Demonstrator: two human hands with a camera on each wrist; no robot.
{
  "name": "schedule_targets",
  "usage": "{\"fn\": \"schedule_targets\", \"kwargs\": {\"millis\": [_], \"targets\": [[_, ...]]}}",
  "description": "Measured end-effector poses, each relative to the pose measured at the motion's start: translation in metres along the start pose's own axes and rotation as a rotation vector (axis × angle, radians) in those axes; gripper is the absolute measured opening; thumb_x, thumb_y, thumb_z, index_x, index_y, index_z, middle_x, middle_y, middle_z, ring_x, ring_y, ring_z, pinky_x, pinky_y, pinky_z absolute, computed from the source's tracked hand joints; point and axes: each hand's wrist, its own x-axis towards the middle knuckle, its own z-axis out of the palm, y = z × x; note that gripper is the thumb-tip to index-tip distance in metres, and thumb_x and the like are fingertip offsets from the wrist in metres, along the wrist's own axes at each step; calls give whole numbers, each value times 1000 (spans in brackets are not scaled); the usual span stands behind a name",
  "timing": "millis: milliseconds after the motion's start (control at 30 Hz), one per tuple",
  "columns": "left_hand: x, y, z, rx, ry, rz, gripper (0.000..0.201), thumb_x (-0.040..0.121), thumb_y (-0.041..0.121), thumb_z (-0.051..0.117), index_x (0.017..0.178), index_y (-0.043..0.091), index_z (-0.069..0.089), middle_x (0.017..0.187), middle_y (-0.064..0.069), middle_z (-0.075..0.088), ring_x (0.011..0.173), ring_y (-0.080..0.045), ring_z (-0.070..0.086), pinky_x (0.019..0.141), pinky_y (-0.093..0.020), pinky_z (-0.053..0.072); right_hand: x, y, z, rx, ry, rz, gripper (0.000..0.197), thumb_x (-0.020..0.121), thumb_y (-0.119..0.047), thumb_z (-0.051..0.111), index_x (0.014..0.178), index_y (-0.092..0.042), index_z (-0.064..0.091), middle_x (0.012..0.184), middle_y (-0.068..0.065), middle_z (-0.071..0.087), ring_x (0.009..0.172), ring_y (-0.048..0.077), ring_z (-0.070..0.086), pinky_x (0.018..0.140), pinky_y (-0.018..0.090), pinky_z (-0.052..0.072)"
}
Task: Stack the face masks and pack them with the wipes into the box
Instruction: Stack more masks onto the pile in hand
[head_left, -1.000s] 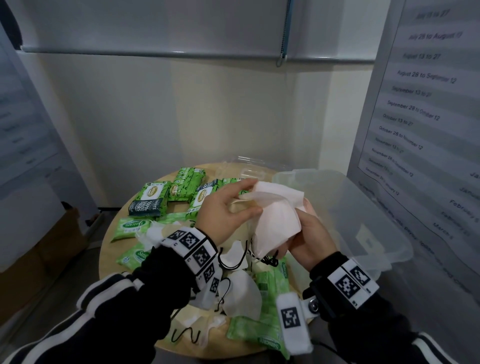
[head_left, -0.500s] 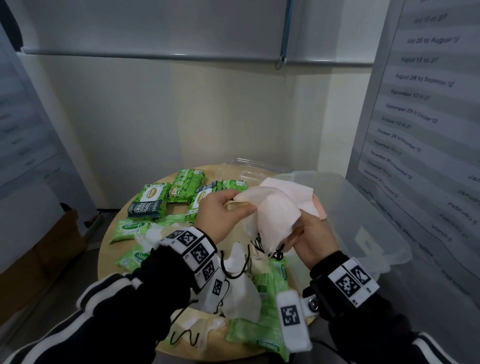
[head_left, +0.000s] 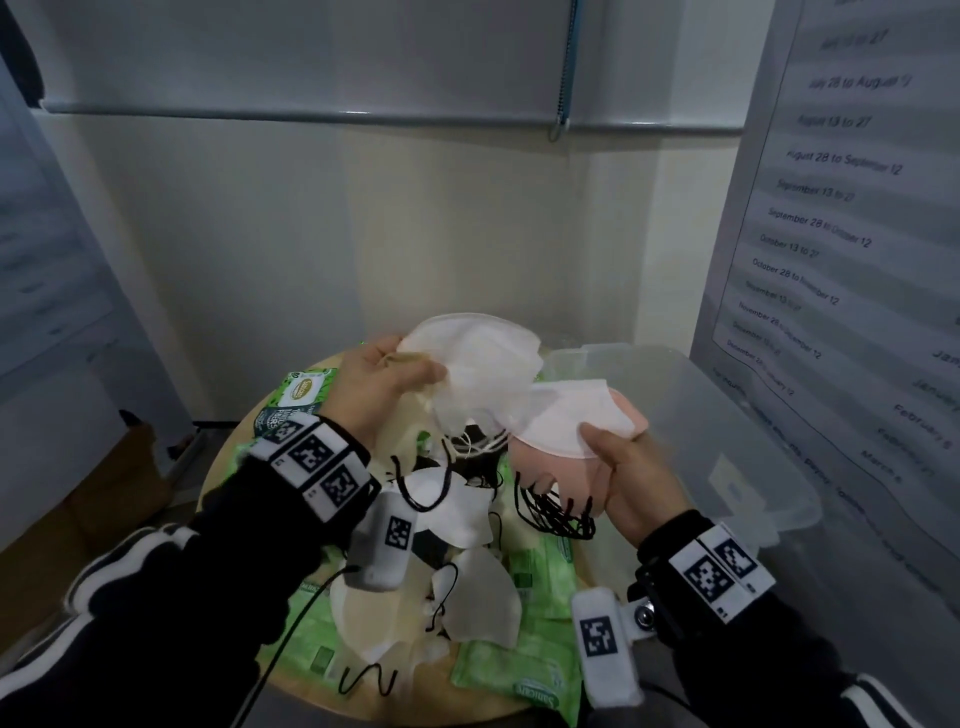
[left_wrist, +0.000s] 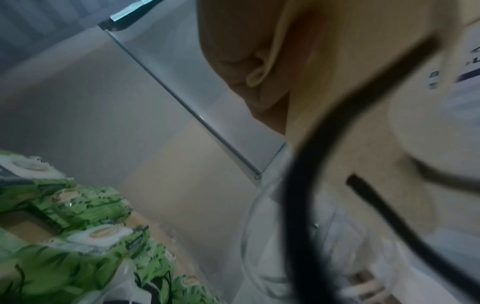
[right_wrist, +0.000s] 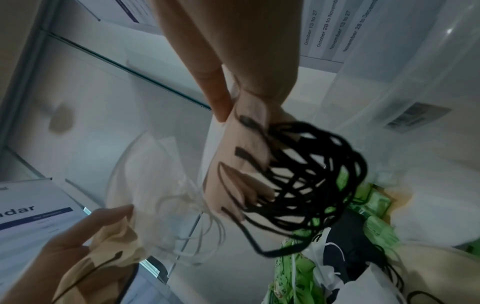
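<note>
A round wooden table (head_left: 228, 467), littered with green wipes packs (head_left: 514, 670) and masks (head_left: 483, 603), stands before a cream wall (head_left: 415, 228); a clear box (head_left: 727, 415) sits at 3 o'clock. The left hand (head_left: 384, 389) pinches white masks (head_left: 483, 364); the right hand (head_left: 623, 483) grips a pink-and-white mask stack (head_left: 566, 431).

Black sleeves (head_left: 156, 597) – white stripes; white wristbands (head_left: 719, 569) – black square-code markers; clipped white camera units (head_left: 605, 647).

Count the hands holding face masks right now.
2. The left hand grips white masks above the table; the right hand grips a pink-and-white stack beside the clear box. More masks lie loose on the table.
</note>
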Motion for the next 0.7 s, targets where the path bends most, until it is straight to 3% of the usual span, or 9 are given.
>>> {"fn": "schedule_targets", "kwargs": {"millis": [100,200,300,367,467,533,600,700], "targets": [[-1,12,-7,133,15,82,21,62,6,72,82,14,68,66,-1,65,57,-15,59,58,-21,50,-1,0,-1,-81,24,-16,34,90,0,52,122,-12,54,117,15,65,104,30,63,82,40,56],[-5,25,-9,554,59,278,17,71,12,70,83,22,63,66,8,57,57,-8,53,52,-8,39,-2,2,-1,-159,41,8,30,90,0,54,117,-13,54,118,16,63,105,31,62,83,42,54],[-7,29,-6,814,205,390,24,80,11,64,103,19,62,79,6,54,73,-16,53,68,-18,40,-4,5,1,-223,15,64,37,89,7,52,124,-3,50,112,17,64,92,29,64,66,30,58],[-8,23,-2,893,201,442,23,81,13,63,104,18,63,83,5,56,73,-17,55,71,-23,43,-6,7,6,-268,-29,92,37,88,11,49,122,-3,51,102,14,65,83,25,64,60,27,57],[-14,8,8,890,-24,460,16,75,17,67,89,25,70,80,6,67,76,-19,63,74,-35,52,-8,8,10,-307,-94,112,40,86,14,47,119,-9,54,100,14,67,82,26,64,62,29,57],[-18,2,13,839,-136,431,13,66,26,64,75,33,69,78,8,69,79,-16,64,76,-36,52,-8,7,10,-322,-96,111,41,86,14,48,119,-9,55,102,17,67,82,28,65,63,30,58],[-16,4,12,751,-125,403,11,60,29,57,64,37,63,73,11,68,76,-10,63,74,-31,51,-7,3,6,-357,-68,95,40,86,13,49,119,-8,56,100,17,67,80,27,65,63,30,57],[-11,15,3,676,-76,430,8,61,29,56,63,30,63,69,8,67,62,-12,59,62,-28,48,-6,-3,-3,-390,-15,71,40,85,12,51,118,-10,57,96,14,67,75,25,64,58,27,57]]}}
